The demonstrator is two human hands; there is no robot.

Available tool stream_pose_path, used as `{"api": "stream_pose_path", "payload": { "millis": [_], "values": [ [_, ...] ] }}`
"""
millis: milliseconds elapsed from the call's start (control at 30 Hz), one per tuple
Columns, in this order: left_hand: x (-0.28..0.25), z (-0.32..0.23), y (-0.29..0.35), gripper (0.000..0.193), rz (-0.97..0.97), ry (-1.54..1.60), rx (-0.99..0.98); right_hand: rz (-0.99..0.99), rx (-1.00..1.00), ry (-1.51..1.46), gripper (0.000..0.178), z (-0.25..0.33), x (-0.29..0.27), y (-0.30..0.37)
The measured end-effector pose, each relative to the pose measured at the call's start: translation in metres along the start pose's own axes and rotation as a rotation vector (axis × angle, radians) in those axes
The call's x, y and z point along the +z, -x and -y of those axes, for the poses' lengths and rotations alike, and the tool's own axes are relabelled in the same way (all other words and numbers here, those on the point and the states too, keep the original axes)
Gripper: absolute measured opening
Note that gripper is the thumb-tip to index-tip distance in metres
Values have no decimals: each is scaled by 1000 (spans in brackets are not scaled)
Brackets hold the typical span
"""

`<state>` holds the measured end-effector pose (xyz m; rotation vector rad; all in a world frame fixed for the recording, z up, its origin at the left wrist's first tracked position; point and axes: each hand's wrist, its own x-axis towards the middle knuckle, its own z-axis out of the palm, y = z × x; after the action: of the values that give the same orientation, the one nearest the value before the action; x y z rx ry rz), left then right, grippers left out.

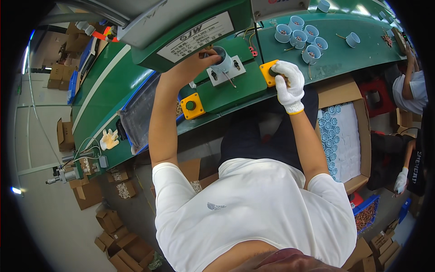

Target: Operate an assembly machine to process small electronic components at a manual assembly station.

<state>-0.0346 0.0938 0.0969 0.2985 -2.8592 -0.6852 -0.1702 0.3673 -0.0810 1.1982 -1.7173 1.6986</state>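
My bare left hand (199, 64) reaches under the green press head, its fingers bent together at the mouth of a light-blue plastic cup (222, 66). What the fingertips hold, if anything, is hidden. The cup stands in a metal fixture plate (232, 72) on the green press base (235, 96), and a short wire sticks out near its foot. My right hand (290, 86), in a white knit glove, is closed round the dark push button (273, 71) of a yellow control box (266, 75). A second yellow box with a green button (190, 105) sits on the left.
The press head (195, 36) hangs low over the fixture. Several filled blue cups (298, 39) stand on the green bench at the right. Below it is a carton (349, 140) of blue cups. A blue-edged tray (142, 111) and a glove (109, 139) lie left. Other people (410, 86) work at right.
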Motion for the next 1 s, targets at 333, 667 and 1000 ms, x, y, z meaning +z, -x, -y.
{"api": "stream_pose_path", "payload": {
  "millis": [333, 667, 1000],
  "values": [
    [103, 67, 169, 15, -579, 118, -137, -8, -167, 89, 18, 6, 4, -15],
    [69, 100, 159, 18, -413, -219, 225, 25, -143, 106, 39, 1, -5, -2],
    [89, 139, 150, 35, -433, -126, -423, -27, -33, 240, 45, 42, 0, -30]
  ]
}}
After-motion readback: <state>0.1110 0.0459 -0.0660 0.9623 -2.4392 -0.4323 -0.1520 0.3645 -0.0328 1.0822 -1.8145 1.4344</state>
